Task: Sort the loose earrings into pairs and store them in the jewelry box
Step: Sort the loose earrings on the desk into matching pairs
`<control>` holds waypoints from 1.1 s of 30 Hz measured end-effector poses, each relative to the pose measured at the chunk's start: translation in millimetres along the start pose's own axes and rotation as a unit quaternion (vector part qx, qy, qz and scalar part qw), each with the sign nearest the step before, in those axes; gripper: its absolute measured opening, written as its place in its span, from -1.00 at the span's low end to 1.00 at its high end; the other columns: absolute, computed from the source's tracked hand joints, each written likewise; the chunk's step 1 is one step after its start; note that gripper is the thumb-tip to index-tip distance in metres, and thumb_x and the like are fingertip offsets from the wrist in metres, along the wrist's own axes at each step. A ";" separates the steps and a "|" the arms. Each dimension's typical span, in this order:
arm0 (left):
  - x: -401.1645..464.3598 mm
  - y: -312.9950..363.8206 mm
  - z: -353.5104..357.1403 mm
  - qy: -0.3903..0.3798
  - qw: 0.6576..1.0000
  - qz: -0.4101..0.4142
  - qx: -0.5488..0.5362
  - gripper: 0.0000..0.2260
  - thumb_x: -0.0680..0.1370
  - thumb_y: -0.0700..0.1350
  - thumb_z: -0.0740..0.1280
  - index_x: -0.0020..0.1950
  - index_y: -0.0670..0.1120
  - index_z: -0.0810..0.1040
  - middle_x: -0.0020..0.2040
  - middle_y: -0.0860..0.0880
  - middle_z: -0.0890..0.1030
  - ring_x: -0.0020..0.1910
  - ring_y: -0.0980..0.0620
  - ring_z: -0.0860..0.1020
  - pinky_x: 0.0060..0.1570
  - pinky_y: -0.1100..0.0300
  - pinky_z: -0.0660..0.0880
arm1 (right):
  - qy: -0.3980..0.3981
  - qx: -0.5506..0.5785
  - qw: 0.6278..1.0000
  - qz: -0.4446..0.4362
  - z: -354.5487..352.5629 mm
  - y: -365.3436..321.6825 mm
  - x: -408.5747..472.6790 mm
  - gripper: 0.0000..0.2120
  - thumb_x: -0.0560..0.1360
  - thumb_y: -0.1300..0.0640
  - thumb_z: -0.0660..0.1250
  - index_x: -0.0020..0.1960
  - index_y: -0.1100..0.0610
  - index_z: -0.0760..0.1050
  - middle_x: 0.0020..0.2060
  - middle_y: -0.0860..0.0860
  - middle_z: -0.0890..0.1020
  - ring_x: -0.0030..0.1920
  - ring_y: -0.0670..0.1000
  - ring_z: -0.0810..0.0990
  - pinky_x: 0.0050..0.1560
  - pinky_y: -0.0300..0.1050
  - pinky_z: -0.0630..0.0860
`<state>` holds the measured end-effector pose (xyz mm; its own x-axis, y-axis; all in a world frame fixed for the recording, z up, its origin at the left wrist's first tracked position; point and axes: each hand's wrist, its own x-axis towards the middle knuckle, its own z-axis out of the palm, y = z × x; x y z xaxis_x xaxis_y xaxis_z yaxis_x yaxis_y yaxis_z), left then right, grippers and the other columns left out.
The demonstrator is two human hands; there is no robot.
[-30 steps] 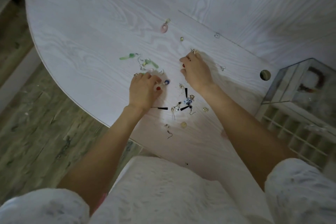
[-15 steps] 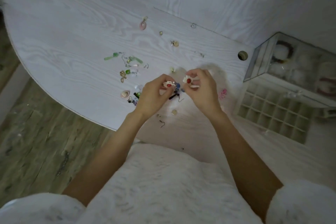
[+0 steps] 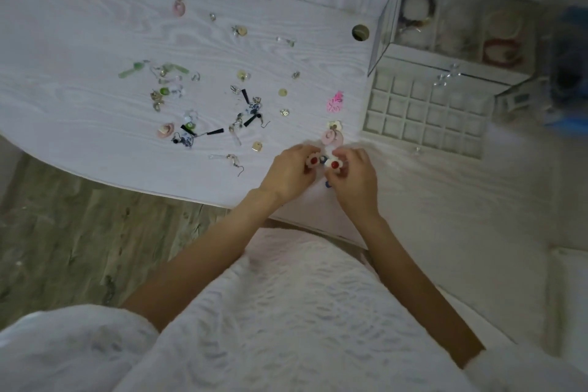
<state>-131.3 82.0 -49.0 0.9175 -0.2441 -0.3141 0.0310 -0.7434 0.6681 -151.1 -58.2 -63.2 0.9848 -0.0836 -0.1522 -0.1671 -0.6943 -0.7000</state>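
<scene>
Two white flower earrings with red centres, one pinched in the left hand, the other in the right hand, are now being held nearer the jewelry box over the table than half a second ago.

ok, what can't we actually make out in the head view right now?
- Left hand and right hand each hold a white flower earring with a red centre; fingers hide their hooks and backs.
- Blue bead below the right hand: mostly covered, whether attached unclear.
- Loose earrings on the table: too small and dim to match pairs.
- Jewelry box: glass glare blurs the upper tier's contents.
</scene>
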 end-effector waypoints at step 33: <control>-22.6 -1.7 5.2 -0.018 0.999 -0.040 0.023 -0.67 0.53 -0.11 0.29 0.30 -0.10 0.46 0.18 -0.12 0.54 0.08 -0.07 0.53 0.06 0.13 0.43 | -0.104 -0.192 0.970 -0.107 -23.9 -7.0 -5.3 -0.64 0.51 0.17 0.29 0.29 0.16 0.41 0.16 0.12 0.43 0.07 0.13 0.50 -0.11 -0.07 0.48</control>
<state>-154.1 85.5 -46.5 0.8977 -0.2052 -0.3900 0.0843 -0.7886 0.6091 -154.0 -70.0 -40.8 0.9574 0.2107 -0.1976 0.1098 -0.8982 -0.4255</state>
